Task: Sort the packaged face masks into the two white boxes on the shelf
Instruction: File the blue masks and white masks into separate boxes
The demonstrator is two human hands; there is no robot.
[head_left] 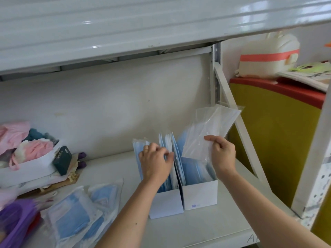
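Note:
Two white boxes stand side by side on the shelf, the left box [166,203] and the right box [201,196], both filled with upright blue packaged masks. My left hand [155,161] rests in the left box, its fingers pressed among the packets there. My right hand [223,154] holds a white mask in a clear packet [209,131] by its lower edge, tilted above the right box. A loose heap of blue packaged masks [80,215] lies on the shelf at the front left.
A white tray of pink cloth items [26,149] and a dark green box [62,160] sit at the left. A purple object [16,221] lies at the lower left. The upper shelf [125,33] hangs close overhead; a diagonal brace [238,122] and post stand at the right.

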